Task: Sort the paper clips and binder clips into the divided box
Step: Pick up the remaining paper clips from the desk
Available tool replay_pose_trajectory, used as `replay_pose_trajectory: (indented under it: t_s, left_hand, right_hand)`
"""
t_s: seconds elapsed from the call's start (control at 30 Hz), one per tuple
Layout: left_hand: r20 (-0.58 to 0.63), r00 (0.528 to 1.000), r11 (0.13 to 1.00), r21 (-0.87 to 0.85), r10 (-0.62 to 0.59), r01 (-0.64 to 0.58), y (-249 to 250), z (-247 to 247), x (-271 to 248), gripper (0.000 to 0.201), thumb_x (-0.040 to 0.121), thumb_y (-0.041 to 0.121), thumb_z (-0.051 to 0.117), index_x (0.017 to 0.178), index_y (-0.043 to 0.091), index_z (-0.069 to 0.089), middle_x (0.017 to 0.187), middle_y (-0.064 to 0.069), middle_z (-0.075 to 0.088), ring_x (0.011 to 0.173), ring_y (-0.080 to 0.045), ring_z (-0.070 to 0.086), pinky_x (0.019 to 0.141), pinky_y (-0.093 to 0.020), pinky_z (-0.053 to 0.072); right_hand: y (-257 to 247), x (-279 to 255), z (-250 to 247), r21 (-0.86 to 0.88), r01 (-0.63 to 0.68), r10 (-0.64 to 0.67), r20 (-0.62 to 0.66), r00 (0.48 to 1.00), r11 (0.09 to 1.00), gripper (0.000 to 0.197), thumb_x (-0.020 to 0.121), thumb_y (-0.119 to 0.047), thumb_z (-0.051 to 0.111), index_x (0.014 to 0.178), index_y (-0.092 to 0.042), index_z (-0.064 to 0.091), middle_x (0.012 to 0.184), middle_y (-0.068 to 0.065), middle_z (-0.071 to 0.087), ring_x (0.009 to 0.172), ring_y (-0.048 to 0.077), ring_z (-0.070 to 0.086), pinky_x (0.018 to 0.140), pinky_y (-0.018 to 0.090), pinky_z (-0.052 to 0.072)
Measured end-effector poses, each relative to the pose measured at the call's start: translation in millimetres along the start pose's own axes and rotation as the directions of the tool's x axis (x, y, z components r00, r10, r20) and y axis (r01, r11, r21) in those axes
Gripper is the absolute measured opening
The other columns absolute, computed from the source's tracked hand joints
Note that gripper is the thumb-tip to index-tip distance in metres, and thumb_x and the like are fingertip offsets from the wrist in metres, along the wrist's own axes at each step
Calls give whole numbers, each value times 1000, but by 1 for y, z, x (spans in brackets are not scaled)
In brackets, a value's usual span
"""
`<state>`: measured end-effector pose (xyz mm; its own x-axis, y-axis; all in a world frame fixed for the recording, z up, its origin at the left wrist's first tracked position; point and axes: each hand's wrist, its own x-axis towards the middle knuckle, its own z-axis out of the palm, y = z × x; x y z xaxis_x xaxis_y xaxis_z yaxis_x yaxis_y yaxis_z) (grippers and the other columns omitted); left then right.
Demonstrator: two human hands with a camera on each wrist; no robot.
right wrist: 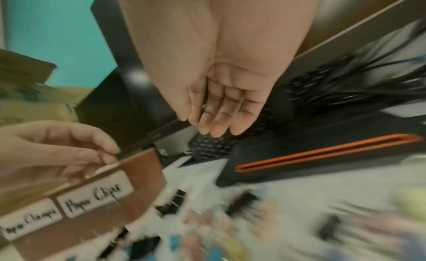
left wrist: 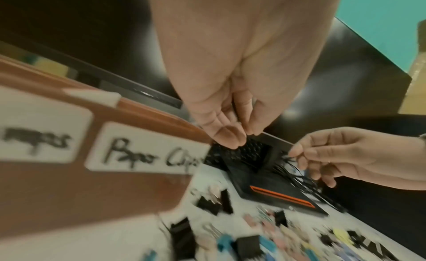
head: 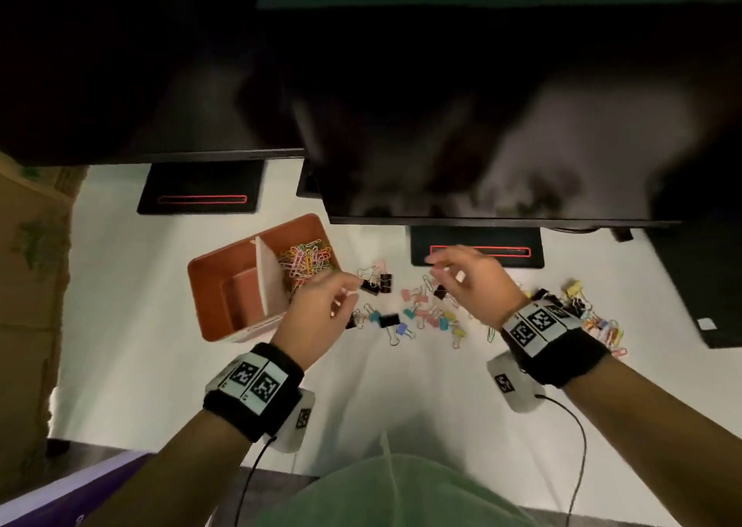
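The brown divided box [head: 208, 285] stands left of centre on the white table, split by a white divider [head: 267, 281]. Coloured paper clips [head: 307, 259] fill its right compartment, labelled "Paper Clips" [left wrist: 147, 152]. My left hand [head: 351, 291] hovers by the box's right rim with thumb and fingertips drawn together [left wrist: 245, 137]; blur hides whether anything is pinched. My right hand [head: 441, 269] hovers over scattered binder clips [head: 401, 320], fingers relaxed and holding nothing [right wrist: 207, 130]. More clips [head: 602, 326] lie heaped behind my right wrist.
Two dark monitors overhang the table's far side, on black stands with red slots [head: 198, 189] [head: 478, 249]. A cardboard box [head: 28, 285] borders the left side and a black object [head: 706, 293] the right. Bare white table lies between my forearms.
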<state>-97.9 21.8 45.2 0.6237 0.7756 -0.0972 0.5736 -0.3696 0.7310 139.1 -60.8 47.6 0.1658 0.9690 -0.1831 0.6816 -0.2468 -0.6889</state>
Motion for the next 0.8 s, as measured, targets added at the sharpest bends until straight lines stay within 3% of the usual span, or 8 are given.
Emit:
replay_pose_trajectory:
  t_s: [0.1, 0.17, 0.3, 0.37, 0.47, 0.57, 0.67, 0.8]
  left_hand:
    - [103, 994, 1000, -20, 24, -22, 13, 37, 8, 20, 89, 10, 56, 104, 20, 62, 103, 6, 52, 85, -7, 59, 79, -23, 52]
    - [152, 987, 999, 18, 43, -47, 20, 61, 20, 24, 88, 6, 53, 106, 20, 62, 109, 6, 51, 95, -9, 56, 88, -23, 47]
    - [289, 956, 994, 84, 45, -72, 25, 100, 49, 45, 87, -9, 42, 123, 14, 56, 126, -1, 48, 108, -12, 53, 89, -4, 37]
    - [365, 931, 989, 132, 16, -69, 25, 111, 62, 56, 84, -16, 39, 128, 16, 52, 132, -1, 45, 108, -17, 57, 89, -15, 48]
    - [422, 906, 951, 287, -15, -118, 18, 119, 76, 63, 79, -18, 44, 132, 17, 49, 138, -2, 42, 110, -18, 56, 94, -24, 48]
    - [387, 922, 923, 355, 1, -150, 10, 123, 82, 61, 79, -16, 50, 128, 18, 53, 129, -2, 49, 107, -17, 57, 94, -23, 48]
    - [311, 950, 904, 401, 18, -149, 5, 123, 83, 49, 78, -12, 55, 116, 18, 62, 111, -2, 56, 96, -19, 59, 88, -27, 50]
    - [265, 964, 916, 385, 7, -113, 4, 120, 81, 32, 80, -7, 59, 102, 16, 65, 99, -2, 58, 89, -17, 59, 77, -20, 45]
  right_hand:
    - [52, -39, -22, -156, -103, 107, 13, 994, 982, 19, 88, -23, 59, 107, -22, 64, 95, -4, 60, 72, 11, 58, 72, 27, 51]
    - [79, -63, -26, -241, -113, 143, 108, 984, 964, 20, 87, -25, 61, 107, -23, 63, 100, -3, 61, 73, 8, 55, 73, 27, 52]
    - [110, -99, -20, -270, -62, 158, 352, 922, 961, 29, 84, -25, 66, 112, -28, 62, 112, -4, 57, 89, 8, 55, 84, 26, 50]
    - [114, -106, -13, -263, -3, 118, 420, 900, 965, 30, 82, -25, 68, 110, -30, 62, 113, -5, 55, 99, 12, 56, 90, 31, 50]
    - [112, -108, -2, -229, 89, 38, 495, 868, 969, 31, 82, -23, 66, 113, -27, 62, 114, 0, 54, 104, 17, 55, 90, 35, 50]
    - [111, -103, 9, -246, 158, -14, 500, 866, 956, 28, 85, -25, 62, 113, -26, 63, 112, 4, 54, 101, 22, 56, 85, 36, 51]
    - [112, -95, 15, -243, 136, 1, 494, 870, 960, 18, 88, -25, 58, 103, -20, 67, 111, 6, 55, 97, 26, 58, 79, 33, 52]
    - [115, -89, 18, -246, 85, 53, 505, 861, 966, 18, 90, -23, 54, 101, -15, 66, 111, 6, 57, 96, 25, 58, 81, 31, 50]
